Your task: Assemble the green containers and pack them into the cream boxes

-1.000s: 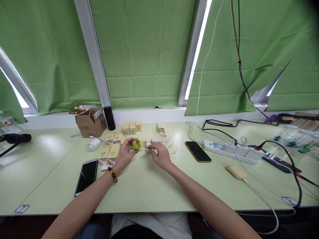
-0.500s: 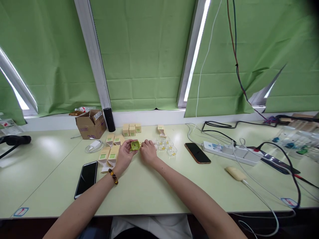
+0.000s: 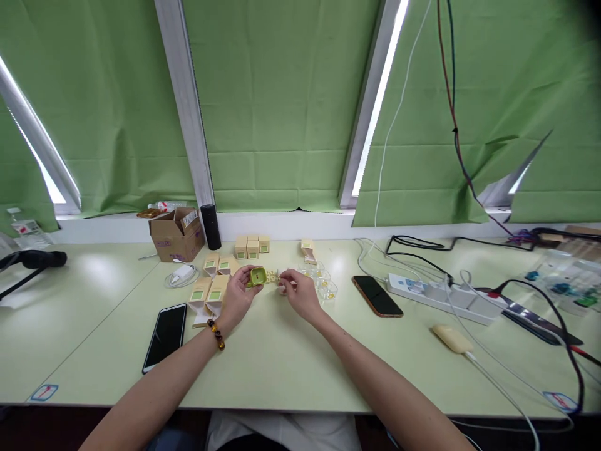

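My left hand [image 3: 237, 299] grips a small green square container [image 3: 258, 273], its hollow side turned up toward me with a small dark spot inside. Just to the right, my right hand [image 3: 303, 295] has thumb and fingertips pinched together; anything between them is too small to make out. Between the hands lie several tiny yellow-green pieces [image 3: 271, 276] on the table. Several clear plastic cups [image 3: 330, 290] with yellow bits inside stand beyond the right hand, which partly hides them. Left of my left hand are several opened small cardboard boxes [image 3: 200, 289].
Small closed boxes [image 3: 253, 247] and one opened box [image 3: 308, 250] stand further back. A phone [image 3: 164, 337] lies at left, another phone [image 3: 377, 295] at right by a power strip [image 3: 441, 297] with cables. A brown carton [image 3: 176, 238] and black cylinder [image 3: 211, 227] stand near the wall.
My right hand has drawn away to the right from the green container, uncovering the tiny yellow-green pieces. My left hand still holds the container in about the same place. The view has shifted slightly.
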Action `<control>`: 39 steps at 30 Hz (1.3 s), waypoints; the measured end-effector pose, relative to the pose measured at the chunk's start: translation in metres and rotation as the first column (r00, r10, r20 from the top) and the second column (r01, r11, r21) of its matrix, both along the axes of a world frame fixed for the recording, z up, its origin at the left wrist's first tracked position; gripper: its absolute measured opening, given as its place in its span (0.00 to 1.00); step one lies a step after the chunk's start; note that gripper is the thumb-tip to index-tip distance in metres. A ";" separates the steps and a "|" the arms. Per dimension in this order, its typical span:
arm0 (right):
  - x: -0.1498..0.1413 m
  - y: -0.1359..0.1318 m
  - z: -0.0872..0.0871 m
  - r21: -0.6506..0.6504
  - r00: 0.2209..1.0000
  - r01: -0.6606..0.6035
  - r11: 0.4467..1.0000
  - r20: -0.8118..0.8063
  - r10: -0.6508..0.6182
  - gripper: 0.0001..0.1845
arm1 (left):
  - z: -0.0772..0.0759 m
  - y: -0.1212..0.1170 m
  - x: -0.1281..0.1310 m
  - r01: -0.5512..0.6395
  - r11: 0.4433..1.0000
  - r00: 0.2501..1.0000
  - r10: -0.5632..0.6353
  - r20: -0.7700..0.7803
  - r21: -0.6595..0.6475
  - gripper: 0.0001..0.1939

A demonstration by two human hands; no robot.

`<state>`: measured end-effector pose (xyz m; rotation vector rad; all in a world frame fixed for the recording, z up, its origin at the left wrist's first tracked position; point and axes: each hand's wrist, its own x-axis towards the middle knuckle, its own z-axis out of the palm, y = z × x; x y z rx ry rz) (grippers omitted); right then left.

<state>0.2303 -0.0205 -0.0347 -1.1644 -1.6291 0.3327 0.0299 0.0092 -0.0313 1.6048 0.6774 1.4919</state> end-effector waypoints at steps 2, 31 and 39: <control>0.003 -0.002 -0.001 0.021 0.960 -0.055 0.998 -0.273 0.058 0.06 | 0.000 -0.002 0.000 0.002 1.000 1.000 -0.002 -0.020 -0.001 0.25; -0.015 -0.032 0.015 0.397 0.987 -0.053 0.916 -0.119 0.108 0.10 | 0.013 -0.020 -0.002 -0.036 0.991 0.956 0.071 -0.283 0.127 0.22; -0.016 -0.032 0.013 0.440 0.996 -0.062 0.896 -0.024 0.081 0.12 | 0.008 -0.019 -0.002 -0.028 0.987 0.955 0.073 -0.287 0.160 0.23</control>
